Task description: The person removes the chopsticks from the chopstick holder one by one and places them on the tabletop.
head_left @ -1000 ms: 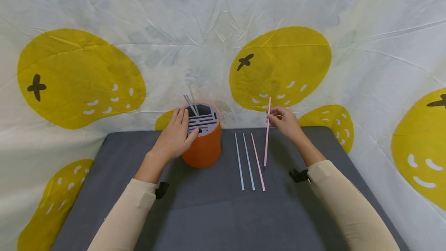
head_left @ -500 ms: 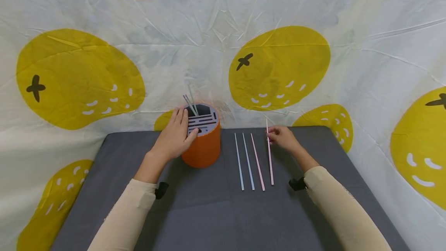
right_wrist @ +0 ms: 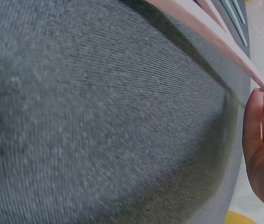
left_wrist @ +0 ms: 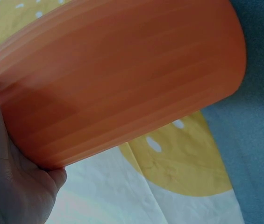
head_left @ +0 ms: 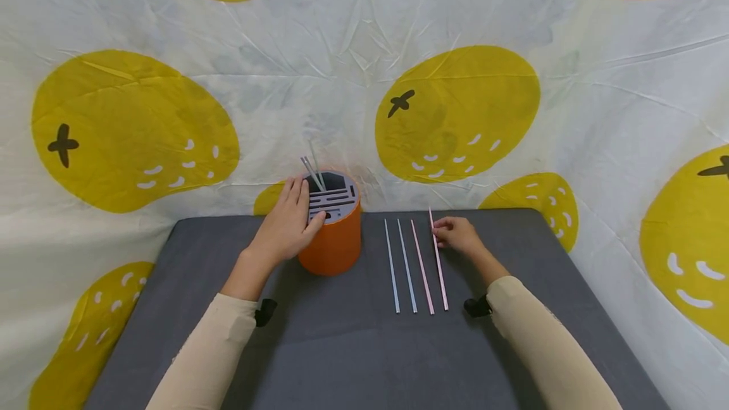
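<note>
Right of centre, the right hand (head_left: 457,234) pinches the outer pink stick (head_left: 439,267) near its upper end; the stick runs up-down, top leaning left, just left of that hand. Lower-end contact with the worktop (head_left: 353,359) is hard to judge. The left hand (head_left: 285,220), fingers straight, rests on the orange holder (head_left: 332,250), well apart.

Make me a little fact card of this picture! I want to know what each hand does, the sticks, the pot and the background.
Left hand: resting on the pot's top
Right hand: pinching a pink stick
Lying beside it: another pink stick, two blue sticks
Pot: orange, upright, grey slotted top
Inside pot: thin sticks, leaning
Table: dark grey
Background: white cloth, yellow fruit shapes
</note>
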{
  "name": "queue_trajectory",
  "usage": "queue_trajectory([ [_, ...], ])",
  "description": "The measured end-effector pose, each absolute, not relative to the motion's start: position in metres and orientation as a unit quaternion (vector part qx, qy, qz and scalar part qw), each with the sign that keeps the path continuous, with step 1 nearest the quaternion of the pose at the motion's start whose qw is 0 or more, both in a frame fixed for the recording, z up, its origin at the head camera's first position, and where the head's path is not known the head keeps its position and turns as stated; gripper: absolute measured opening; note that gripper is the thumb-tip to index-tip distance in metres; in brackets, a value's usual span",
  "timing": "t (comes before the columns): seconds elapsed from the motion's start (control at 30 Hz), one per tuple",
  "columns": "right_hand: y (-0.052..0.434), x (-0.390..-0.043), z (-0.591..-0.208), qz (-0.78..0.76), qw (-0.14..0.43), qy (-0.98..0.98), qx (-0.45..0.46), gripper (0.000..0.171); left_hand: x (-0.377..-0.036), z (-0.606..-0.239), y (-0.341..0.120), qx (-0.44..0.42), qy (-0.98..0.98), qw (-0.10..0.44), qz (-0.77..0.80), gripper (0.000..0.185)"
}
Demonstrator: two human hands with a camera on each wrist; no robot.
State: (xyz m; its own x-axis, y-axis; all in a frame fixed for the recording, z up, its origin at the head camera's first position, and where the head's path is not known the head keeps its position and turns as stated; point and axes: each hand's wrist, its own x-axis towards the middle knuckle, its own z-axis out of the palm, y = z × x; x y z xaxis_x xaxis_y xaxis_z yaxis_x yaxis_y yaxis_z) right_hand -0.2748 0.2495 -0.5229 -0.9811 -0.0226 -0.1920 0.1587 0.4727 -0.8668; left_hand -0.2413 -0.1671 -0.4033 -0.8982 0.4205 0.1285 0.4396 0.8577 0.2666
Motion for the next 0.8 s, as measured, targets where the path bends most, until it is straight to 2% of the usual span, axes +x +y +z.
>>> queue_trajectory([
  [0.47, 0.238, -0.271, -0.529, -0.525, 0.108, 0.84, 0.083, 0.028, -0.241, -0.404, -0.167, -0.222, -0.963, 0.029, -0.152, 0.083],
  [0.8, 0.234, -0.273, -0.53, -0.484, 0.1, 0.864, 0.101, 0.019, -0.241, -0.404, -0.166, -0.223, -0.962, 0.033, -0.151, 0.083],
])
